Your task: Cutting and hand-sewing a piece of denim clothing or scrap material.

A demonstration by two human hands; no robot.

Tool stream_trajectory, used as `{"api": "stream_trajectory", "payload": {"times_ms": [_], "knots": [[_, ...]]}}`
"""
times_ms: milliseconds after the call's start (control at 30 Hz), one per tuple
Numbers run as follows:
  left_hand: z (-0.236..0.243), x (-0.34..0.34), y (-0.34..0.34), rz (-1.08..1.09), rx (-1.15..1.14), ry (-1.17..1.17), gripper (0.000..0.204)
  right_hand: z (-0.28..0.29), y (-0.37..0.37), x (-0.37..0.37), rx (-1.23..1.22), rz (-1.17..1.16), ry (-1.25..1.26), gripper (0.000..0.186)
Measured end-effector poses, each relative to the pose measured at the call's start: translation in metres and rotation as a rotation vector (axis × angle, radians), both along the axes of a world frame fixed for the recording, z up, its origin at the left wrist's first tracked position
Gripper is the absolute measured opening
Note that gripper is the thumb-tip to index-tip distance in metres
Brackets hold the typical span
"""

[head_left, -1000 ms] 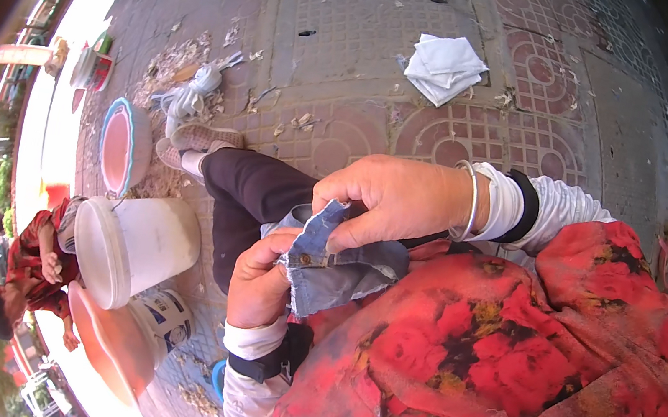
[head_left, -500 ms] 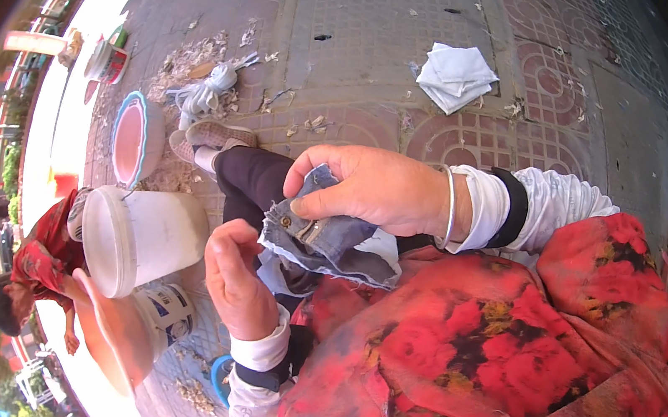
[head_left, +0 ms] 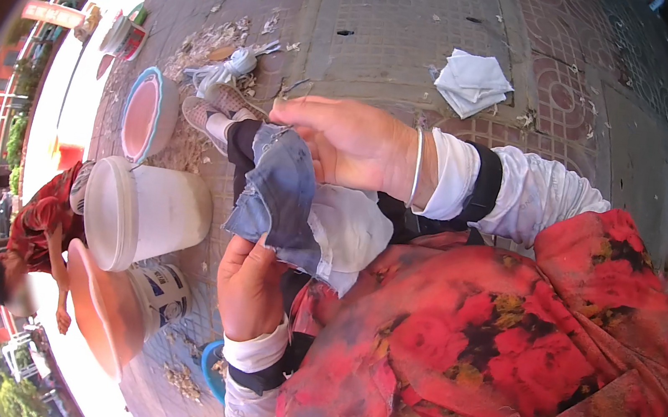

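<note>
A frayed scrap of blue denim [head_left: 280,184] is held up between both hands, joined or overlapping with a pale whitish piece of cloth [head_left: 353,224]. My left hand [head_left: 251,295] is closed below it, thumb and fingers pinching the scrap's lower edge. Above, my right hand [head_left: 351,139] has its fingers curled at the cloth's upper edge, partly hidden behind it, with the thumb stretched to the left. White sleeves with black bands cover both forearms. A red flowered cloth [head_left: 486,338] covers my body at the lower right.
White folded cloths [head_left: 473,83] lie on the paving above my hands. To the left stand a white bucket [head_left: 157,206], an orange basin [head_left: 105,309] and a pink basin [head_left: 142,116]. A whitish bundle [head_left: 226,68] lies among scattered scraps. Another person [head_left: 46,213] bends at far left.
The denim has been turned over and spread out, so its metal button no longer shows. My left hand now pinches its lower edge; my right hand has moved slightly up and left.
</note>
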State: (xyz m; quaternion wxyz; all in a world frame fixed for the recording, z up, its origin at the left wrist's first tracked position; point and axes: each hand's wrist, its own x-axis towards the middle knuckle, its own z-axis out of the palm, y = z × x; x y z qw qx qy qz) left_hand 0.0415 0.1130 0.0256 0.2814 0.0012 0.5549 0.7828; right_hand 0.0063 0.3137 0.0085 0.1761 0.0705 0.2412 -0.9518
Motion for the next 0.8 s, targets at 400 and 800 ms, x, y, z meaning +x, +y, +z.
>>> {"api": "stream_trajectory", "payload": {"times_ms": [400, 800], "knots": [[-0.015, -0.008, -0.006, 0.049, 0.133, -0.156, 0.030, -0.020, -0.020, 0.050, 1.262, -0.440, 1.189, 0.023], [-0.042, -0.011, -0.029, 0.212, 0.156, -0.202, 0.023, -0.033, 0.015, 0.057, 1.151, -0.124, 0.982, 0.009]]}}
